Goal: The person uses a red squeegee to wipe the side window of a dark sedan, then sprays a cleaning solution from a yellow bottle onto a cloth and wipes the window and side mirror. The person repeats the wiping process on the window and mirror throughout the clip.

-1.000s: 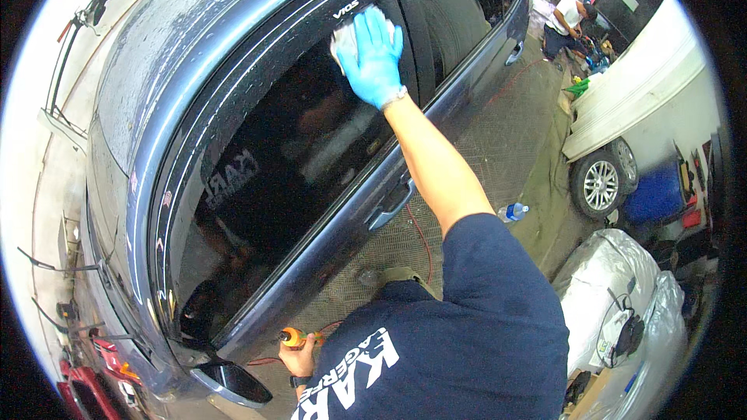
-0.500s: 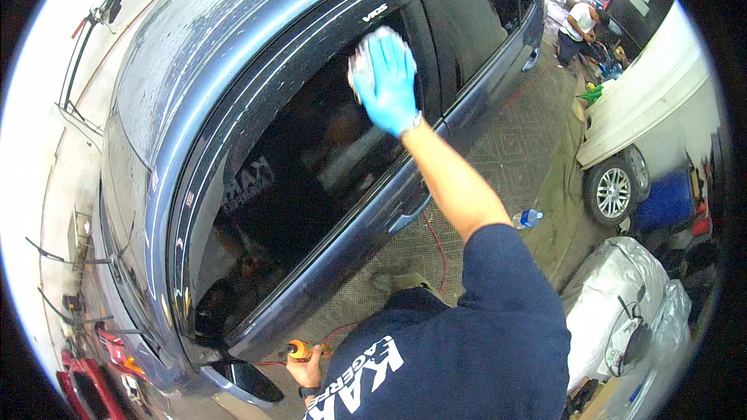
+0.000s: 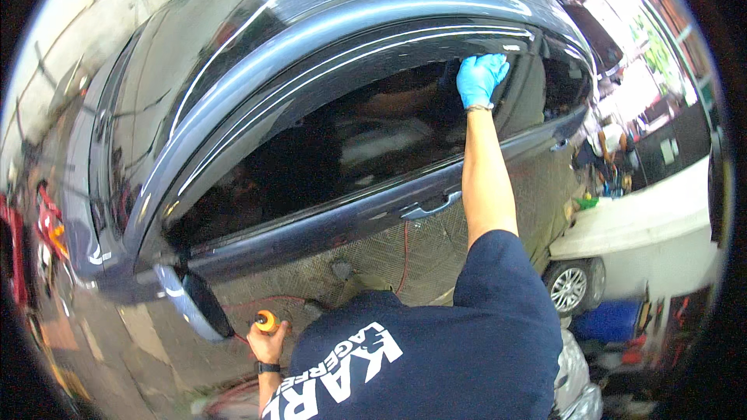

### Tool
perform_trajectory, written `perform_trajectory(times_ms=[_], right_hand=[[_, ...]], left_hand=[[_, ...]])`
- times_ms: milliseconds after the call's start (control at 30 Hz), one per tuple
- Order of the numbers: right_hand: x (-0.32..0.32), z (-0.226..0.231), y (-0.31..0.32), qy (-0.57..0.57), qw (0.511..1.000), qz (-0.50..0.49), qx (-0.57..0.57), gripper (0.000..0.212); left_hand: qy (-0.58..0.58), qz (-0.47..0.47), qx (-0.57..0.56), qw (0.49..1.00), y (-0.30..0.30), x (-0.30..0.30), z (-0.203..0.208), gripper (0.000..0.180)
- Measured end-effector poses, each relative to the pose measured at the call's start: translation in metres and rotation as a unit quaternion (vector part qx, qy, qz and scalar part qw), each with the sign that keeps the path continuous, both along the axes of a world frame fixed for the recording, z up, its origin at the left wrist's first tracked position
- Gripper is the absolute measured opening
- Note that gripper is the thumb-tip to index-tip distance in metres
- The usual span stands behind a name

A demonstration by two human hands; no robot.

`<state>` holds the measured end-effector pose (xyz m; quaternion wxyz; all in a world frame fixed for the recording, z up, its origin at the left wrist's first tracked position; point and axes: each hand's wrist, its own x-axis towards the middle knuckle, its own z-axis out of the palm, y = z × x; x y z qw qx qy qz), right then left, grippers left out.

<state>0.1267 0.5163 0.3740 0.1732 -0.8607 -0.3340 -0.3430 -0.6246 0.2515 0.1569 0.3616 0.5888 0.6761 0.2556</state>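
A dark car side window stretches in front of me under a black window visor. My right hand, in a blue glove, presses up against the rear top corner of the glass, fingers curled. It covers the white cloth seen under it a moment ago. Low on the left, my bare left hand is closed around a bottle with an orange top; most of the bottle is hidden. This hand is near the car's side mirror.
The blue car door and its handle lie below the window. A red hose runs over the patterned floor. At right are a wheel, a white panel and a silver cover. Another person works farther back.
My view has turned and shifted. My right hand has moved along the glass toward its rear top edge, and its fingers are now more curled. The left hand still holds the bottle.
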Motion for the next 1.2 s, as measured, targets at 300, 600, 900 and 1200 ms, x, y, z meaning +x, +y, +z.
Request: perform_trajectory(times_ms=[300, 600, 900, 1200], right_hand=[[-0.405, -0.044, 0.008, -0.029, 0.918, 0.393, 0.043, 0.063], [-0.674, -0.177, 0.013, 0.049, 0.807, 0.586, -0.058, 0.052], [-0.677, -0.238, 0.002, 0.099, 0.753, 0.647, -0.073, 0.059], [-0.475, -0.180, -0.065, 0.055, 0.877, 0.473, -0.067, 0.047]], left_hand=[[0.016, -0.011, 0.006, 1.000, -0.025, -0.048, 0.022, 0.043], [-0.004, 0.057, 0.090, 0.994, -0.074, -0.091, 0.027, 0.038], [0.009, 0.091, 0.062, 0.994, -0.105, -0.086, 0.019, 0.039], [-0.053, 0.081, 0.067, 0.993, -0.073, -0.068, -0.015, 0.043]])
